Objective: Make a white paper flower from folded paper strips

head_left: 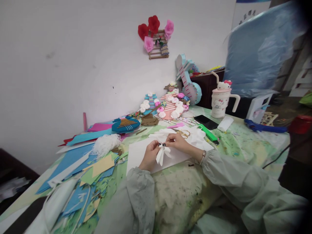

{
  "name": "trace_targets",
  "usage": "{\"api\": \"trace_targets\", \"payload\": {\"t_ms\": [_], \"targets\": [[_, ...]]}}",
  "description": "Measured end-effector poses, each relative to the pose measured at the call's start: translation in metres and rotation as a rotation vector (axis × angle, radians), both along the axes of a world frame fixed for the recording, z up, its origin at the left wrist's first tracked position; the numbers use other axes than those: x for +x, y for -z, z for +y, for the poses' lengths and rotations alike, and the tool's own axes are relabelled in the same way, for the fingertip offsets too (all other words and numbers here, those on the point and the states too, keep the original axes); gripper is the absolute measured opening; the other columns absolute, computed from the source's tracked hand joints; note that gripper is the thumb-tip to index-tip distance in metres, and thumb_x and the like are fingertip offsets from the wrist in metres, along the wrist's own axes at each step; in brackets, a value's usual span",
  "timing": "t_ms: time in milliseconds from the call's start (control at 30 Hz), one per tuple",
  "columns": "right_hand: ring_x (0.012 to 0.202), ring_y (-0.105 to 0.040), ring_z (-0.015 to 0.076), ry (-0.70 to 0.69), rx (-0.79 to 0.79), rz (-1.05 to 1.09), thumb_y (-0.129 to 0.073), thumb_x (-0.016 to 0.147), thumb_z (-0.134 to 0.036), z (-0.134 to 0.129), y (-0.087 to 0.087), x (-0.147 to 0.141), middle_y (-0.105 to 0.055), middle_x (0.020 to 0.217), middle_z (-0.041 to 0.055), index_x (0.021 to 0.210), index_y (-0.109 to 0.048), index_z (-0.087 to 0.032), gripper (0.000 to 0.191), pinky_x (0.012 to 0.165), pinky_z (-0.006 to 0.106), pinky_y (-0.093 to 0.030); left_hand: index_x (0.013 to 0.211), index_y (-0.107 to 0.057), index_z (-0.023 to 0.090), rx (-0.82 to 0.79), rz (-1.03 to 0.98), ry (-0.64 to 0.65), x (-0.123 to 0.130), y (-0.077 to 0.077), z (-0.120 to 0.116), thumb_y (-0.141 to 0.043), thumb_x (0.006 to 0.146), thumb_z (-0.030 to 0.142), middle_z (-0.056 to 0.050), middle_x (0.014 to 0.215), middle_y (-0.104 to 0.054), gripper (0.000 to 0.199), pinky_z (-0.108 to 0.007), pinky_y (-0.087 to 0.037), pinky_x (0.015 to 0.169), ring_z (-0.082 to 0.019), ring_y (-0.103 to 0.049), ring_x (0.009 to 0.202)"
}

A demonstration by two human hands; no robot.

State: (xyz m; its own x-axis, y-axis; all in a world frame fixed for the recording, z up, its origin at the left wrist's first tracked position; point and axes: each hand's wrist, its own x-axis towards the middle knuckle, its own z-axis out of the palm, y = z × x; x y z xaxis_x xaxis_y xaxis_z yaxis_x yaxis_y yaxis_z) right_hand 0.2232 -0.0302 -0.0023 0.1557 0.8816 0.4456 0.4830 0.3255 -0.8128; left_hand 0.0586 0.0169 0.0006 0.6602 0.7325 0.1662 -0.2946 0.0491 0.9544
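Note:
My left hand (150, 155) is closed on the left side of a small white paper piece (162, 154), with strips fanning downward. At its top my right hand (179, 143) pinches the right side; both thumbnails look dark. The piece hangs just above a white sheet (137, 152) lying on the table. Behind my right hand lie gold-handled scissors (184, 133) and more white paper pieces (197, 136).
Coloured paper scraps (102, 166) and a white shredded bundle (106, 145) lie left. A green cutter (207, 132), a black phone (206, 122), a white cup (218, 103) and a blue glue gun (264, 126) are right. Paper crafts (170, 105) stand against the wall.

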Motion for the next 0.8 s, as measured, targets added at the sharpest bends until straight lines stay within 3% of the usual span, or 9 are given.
{"api": "trace_targets", "payload": {"t_ms": [267, 800], "targets": [[0.056, -0.047, 0.0100, 0.015, 0.016, 0.005, -0.072, 0.062, -0.032, -0.0015, -0.0007, -0.0020, -0.057, 0.060, 0.0000, 0.060, -0.064, -0.013, 0.021, 0.052, 0.022, -0.033, 0.083, -0.061, 0.013, 0.019, 0.022, 0.010, 0.0038, 0.0066, 0.0024, -0.074, 0.061, 0.029, 0.001, 0.069, -0.059, 0.030, -0.021, -0.038, 0.059, -0.010, -0.052, 0.061], [0.058, -0.048, 0.0103, -0.001, 0.035, -0.005, -0.071, 0.063, -0.030, -0.0028, -0.0018, -0.0019, -0.058, 0.061, 0.0001, 0.061, -0.065, -0.014, 0.017, 0.054, 0.022, -0.034, 0.080, -0.060, 0.013, -0.010, 0.047, 0.020, 0.0013, 0.0029, 0.0007, -0.076, 0.059, 0.033, 0.000, 0.069, -0.060, 0.033, -0.021, -0.037, 0.057, -0.010, -0.051, 0.059]]}}
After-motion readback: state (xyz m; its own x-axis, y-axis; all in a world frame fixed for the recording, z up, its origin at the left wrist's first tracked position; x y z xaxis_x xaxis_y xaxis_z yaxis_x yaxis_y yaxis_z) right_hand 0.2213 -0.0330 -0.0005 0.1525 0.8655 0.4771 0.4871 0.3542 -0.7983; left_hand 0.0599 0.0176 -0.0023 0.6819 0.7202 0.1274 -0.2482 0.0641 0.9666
